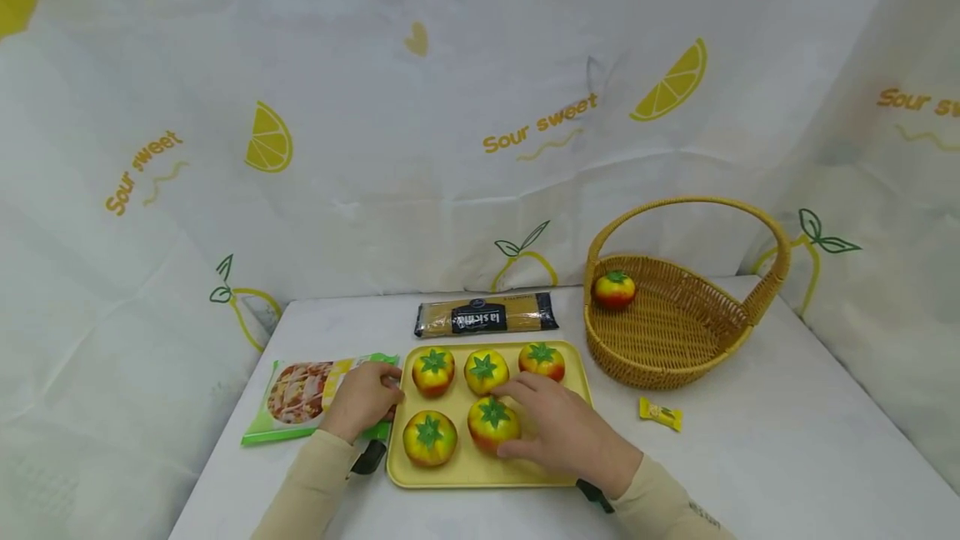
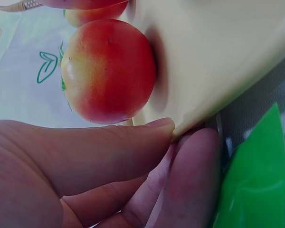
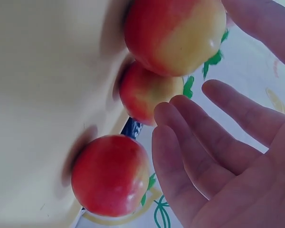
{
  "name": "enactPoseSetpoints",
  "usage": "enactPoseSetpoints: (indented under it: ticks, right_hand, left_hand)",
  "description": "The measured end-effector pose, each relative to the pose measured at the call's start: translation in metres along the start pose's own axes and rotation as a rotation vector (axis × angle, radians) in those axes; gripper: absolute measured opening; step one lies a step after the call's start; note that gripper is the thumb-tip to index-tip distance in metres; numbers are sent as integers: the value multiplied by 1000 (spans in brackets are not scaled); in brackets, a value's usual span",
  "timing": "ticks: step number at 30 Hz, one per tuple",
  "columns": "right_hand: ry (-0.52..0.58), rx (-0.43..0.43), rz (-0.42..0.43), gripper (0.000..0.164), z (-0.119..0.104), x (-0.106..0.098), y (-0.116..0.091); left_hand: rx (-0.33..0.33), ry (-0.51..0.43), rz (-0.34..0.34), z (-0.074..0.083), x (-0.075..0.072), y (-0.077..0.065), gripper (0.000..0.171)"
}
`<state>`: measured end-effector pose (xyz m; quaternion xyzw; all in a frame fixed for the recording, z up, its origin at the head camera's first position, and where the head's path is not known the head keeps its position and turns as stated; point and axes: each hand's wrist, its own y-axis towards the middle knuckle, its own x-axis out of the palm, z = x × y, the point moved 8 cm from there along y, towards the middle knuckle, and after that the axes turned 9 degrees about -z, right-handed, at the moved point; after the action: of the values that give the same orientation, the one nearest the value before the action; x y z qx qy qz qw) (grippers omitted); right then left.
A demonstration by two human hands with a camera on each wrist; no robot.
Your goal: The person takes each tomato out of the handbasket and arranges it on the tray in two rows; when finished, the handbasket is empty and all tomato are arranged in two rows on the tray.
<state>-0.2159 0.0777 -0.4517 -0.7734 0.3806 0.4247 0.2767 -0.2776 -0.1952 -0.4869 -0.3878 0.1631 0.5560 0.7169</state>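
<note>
A pale yellow tray [image 1: 459, 475] bears several red-and-yellow tomatoes with green star-shaped tops. My left hand [image 1: 363, 397] pinches the tray's left rim, its thumb [image 2: 152, 135] above and forefinger below in the left wrist view. Over the tray's right half, my right hand [image 1: 562, 427] reaches around the front middle tomato [image 1: 492, 425] with fingers spread and nearly straight. The right wrist view shows a gap between those fingers [image 3: 190, 118] and the nearest tomato [image 3: 173, 35]. Another tomato [image 1: 429, 438] sits at the tray's front left.
A wicker basket [image 1: 667, 373] with a tall handle stands at the back right, one tomato [image 1: 615, 291] inside. Behind the tray lies a pasta packet [image 1: 486, 315]. A green-edged food bag [image 1: 300, 394] lies left, partly under my left hand. A small yellow wrapper [image 1: 661, 413] lies right.
</note>
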Motion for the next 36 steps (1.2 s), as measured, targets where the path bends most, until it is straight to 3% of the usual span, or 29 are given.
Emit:
enactPoseSetpoints:
  ticks: [11, 18, 27, 31, 36]
  right_hand:
    - [0, 3, 63, 66, 7, -18, -5]
    - [4, 39, 138, 61, 25, -51, -15]
    - [-11, 93, 221, 55, 80, -123, -32]
    - [23, 154, 219, 59, 112, -149, -29]
    - [61, 219, 181, 66, 152, -168, -19]
  left_hand:
    - [-4, 9, 3, -3, 1, 5, 38]
    - [-15, 4, 0, -3, -1, 1, 38]
    - [-10, 13, -3, -3, 0, 2, 38]
    - [-15, 8, -1, -4, 0, 1, 39]
    - [-8, 6, -2, -4, 1, 2, 39]
